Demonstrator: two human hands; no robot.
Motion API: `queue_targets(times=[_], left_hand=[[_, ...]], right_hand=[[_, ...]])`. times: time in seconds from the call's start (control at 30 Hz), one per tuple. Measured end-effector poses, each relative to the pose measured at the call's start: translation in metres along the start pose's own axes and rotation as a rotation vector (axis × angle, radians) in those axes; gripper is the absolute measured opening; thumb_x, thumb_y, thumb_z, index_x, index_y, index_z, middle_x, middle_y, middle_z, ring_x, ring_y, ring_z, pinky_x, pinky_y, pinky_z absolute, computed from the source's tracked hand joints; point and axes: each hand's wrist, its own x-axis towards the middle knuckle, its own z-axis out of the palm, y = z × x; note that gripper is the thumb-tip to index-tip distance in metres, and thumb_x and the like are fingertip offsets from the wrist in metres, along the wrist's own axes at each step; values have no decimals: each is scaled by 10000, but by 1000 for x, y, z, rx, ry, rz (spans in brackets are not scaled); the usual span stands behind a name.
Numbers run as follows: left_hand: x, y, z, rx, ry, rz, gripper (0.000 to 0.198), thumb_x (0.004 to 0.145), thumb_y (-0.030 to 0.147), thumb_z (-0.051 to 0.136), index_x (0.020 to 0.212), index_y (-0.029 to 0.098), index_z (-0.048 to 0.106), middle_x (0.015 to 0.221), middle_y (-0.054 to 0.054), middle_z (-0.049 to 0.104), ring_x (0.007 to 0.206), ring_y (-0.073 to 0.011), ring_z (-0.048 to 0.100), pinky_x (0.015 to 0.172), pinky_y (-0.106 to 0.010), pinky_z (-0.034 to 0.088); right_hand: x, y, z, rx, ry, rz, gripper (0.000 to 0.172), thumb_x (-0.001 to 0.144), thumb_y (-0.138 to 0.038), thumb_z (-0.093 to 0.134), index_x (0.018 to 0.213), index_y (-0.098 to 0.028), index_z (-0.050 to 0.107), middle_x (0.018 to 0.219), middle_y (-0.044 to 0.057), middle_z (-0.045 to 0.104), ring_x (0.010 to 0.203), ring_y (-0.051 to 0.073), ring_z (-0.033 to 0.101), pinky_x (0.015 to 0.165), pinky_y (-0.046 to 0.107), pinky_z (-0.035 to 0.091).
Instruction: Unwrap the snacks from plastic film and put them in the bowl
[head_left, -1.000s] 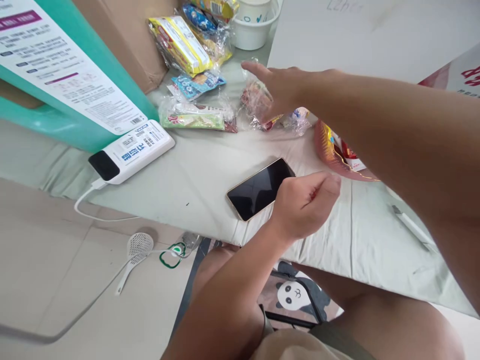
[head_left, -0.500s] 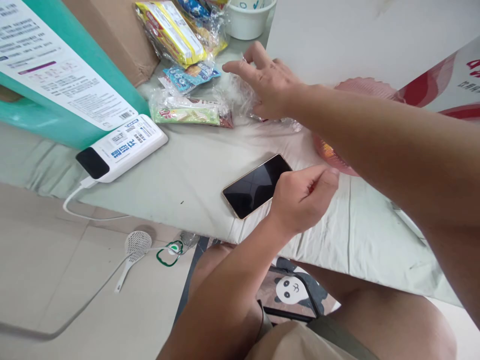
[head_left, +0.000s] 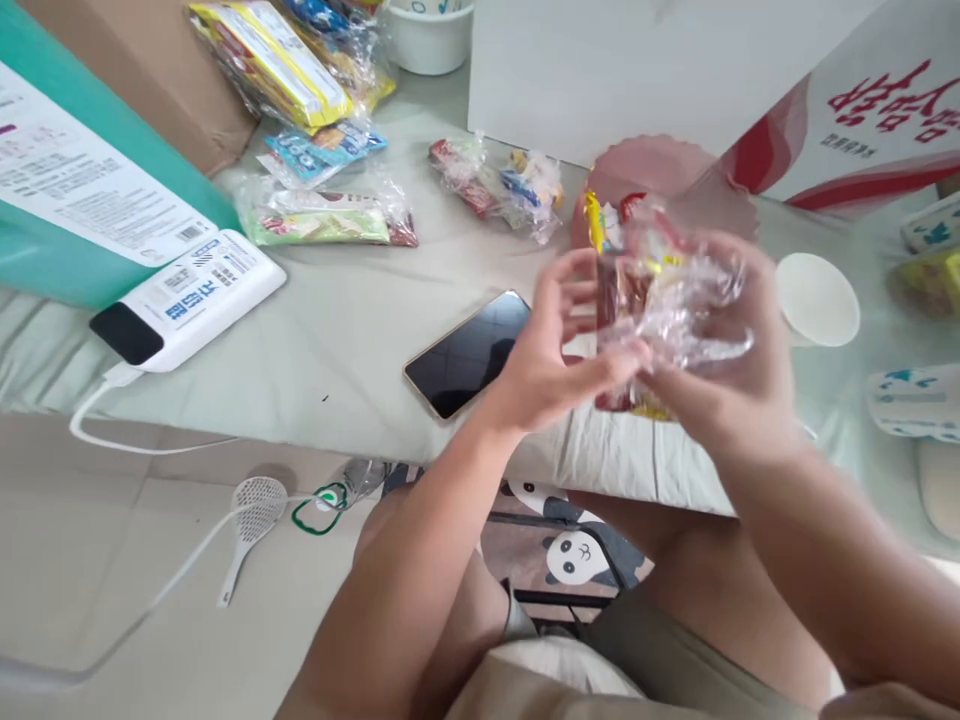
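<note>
Both hands are around a clear plastic bag of wrapped snacks (head_left: pixel 637 300), held just above the front of the cloth-covered table. My left hand (head_left: pixel 555 345) grips its left side, thumb pressed across the near edge and fingers behind. On the right side, my right hand (head_left: pixel 750 350) is wrapped round the crinkled plastic, slightly blurred. Red, brown and yellow wrappers show through. Behind the bag is a pink scalloped dish (head_left: pixel 652 165), partly covered. A black-screened phone (head_left: pixel 465 355) lies left of my left hand, and another clear bag of small snacks (head_left: pixel 499 185) rests farther back.
To the left are a white power bank (head_left: pixel 202 295) with a cable, a green box (head_left: pixel 97 190), and more snack packets (head_left: pixel 322 215). A white bowl (head_left: pixel 431 40) stands at the back. On the right are a white round lid-like piece (head_left: pixel 817 300) and a red-white box (head_left: pixel 862 130).
My right hand has come back from the far snacks toward me. My left hand has opened from its closed pose, and both now hold the bag of snacks. The view has shifted right.
</note>
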Motion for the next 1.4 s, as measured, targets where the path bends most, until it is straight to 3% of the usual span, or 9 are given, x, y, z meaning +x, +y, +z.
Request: queue_targets(times=[0.1,0.23,0.4,0.6,0.8,0.97,1.07,1.2,1.4], left_hand=[[-8,-14,12,34,-402,-2,765,730,281,898,1380,316,496,1247,-73,670,1082,-256,736,853,-357,646],[-19,-32,29,91,-542,-170,876,718,239,887,1458,344,431,1313,-72,633,1095,-262,721,874,-371,646],[-23,-44,43,104,-491,-433,931,769,195,797,1516,377,272,1204,-66,677,819,-164,705,727,-317,629],[-16,-58,50,211,-552,-420,941,776,202,785,1525,380,243,964,-11,707,609,-120,639,554,-253,542],[-15,-64,50,317,-601,-336,874,801,133,677,1529,391,269,1130,-50,691,738,-140,689,591,-249,560],[-13,-64,49,377,-582,-134,659,794,138,630,1413,297,470,1433,-83,581,1253,-245,644,1008,-383,592],[-15,-66,49,385,-511,-157,629,796,178,669,1392,287,499,1378,-85,617,1244,-256,645,1021,-402,584],[-18,-66,52,324,-438,-254,673,826,212,704,1441,317,453,1188,-61,682,877,-174,708,748,-296,602],[-19,-63,49,326,-433,-249,438,880,239,679,1292,256,531,1196,-53,660,813,-121,648,727,-234,539]], right_hand=[[-59,21,-16,76,31,35,761,713,-360,903,1399,-415,579,1319,46,624,1104,257,707,871,413,662],[-95,48,-30,43,74,76,783,732,-321,892,1423,-407,535,1250,48,616,1052,229,712,853,374,661],[-102,82,-48,306,1,39,968,790,-388,846,1581,-488,296,1445,83,546,1217,270,695,943,447,647],[-93,99,-59,396,-123,132,997,819,-511,819,1611,-435,217,1463,101,612,1163,268,736,915,453,663],[-88,88,-58,242,-117,97,514,949,-392,677,1430,-285,531,1465,106,624,1347,253,640,1113,462,573],[-85,82,-57,114,-87,48,197,971,-343,634,1141,-276,709,1389,72,680,1370,256,623,1158,499,529],[-86,83,-54,73,-37,46,143,990,-349,610,1021,-280,731,1429,60,654,1318,261,653,1121,512,550],[-90,86,-46,9,58,-19,146,998,-354,605,1091,-312,709,1402,56,647,1306,255,645,1123,495,545],[-89,94,-46,-32,203,-4,688,888,-641,678,1472,-370,434,1358,93,572,1163,270,652,1008,490,592]])
